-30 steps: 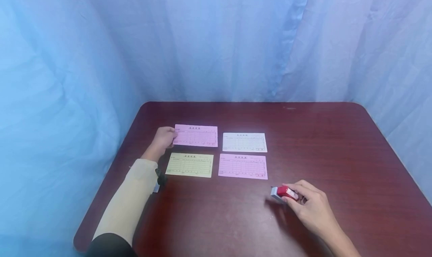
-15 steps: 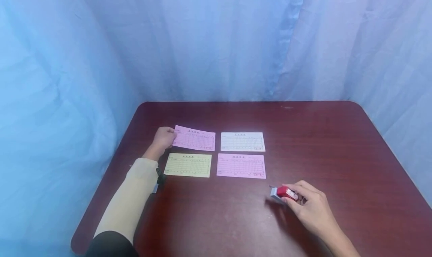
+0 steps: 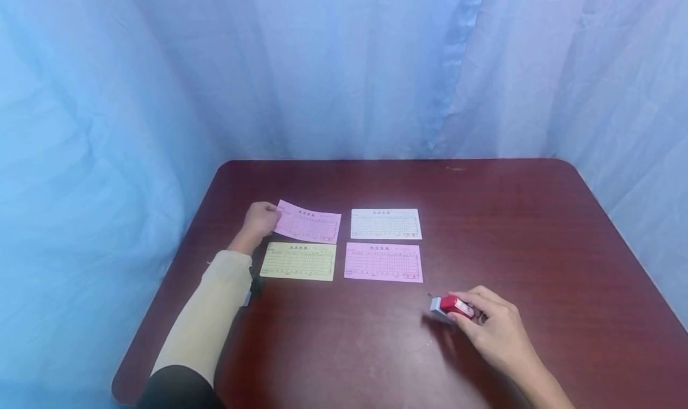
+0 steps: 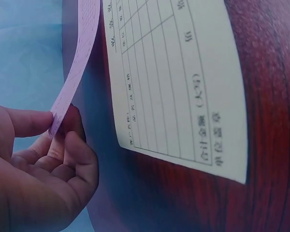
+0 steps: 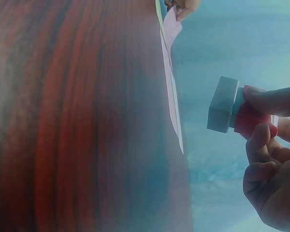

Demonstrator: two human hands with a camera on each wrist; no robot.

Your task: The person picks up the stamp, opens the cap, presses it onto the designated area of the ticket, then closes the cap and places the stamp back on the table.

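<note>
My left hand pinches the left edge of a pink printed form between thumb and fingers. That edge is raised, and the sheet bends down to the right; the left wrist view shows the curve of the pink strip above the table. A red stamp with a grey block is in my right hand, held between thumb and fingers above the table at the lower right. In the right wrist view the stamp's grey block points away from the fingers.
A yellow form lies just in front of the held sheet. Right of these lie a white form and a second pink form, each with a red mark at its lower right. Blue curtains surround the dark red table.
The right end of the held pink form has swung down toward me, and the sheet has become tilted and more bent. My right hand with the stamp stays nearly still.
</note>
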